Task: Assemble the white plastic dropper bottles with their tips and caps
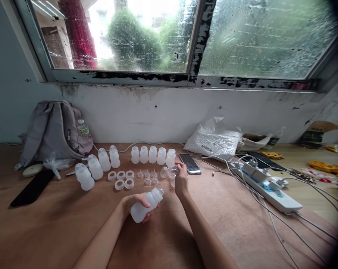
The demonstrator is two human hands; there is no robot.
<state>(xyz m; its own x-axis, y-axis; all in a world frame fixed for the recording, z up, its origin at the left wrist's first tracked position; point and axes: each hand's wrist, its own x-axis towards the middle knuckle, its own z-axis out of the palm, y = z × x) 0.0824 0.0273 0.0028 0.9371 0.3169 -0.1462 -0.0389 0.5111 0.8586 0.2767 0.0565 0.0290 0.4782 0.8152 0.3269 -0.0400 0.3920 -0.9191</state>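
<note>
My left hand holds a translucent white baby bottle tilted on its side just above the wooden table. My right hand reaches forward and its fingers close on a clear cap near the row of bottles. Several open bottles stand in a line behind it, and more bottles stand in a slanted row to the left. White screw rings and small clear nipples lie between the rows.
A grey backpack leans on the wall at back left, with a black phone in front. A smartphone, a white plastic bag and a power strip with cables lie on the right.
</note>
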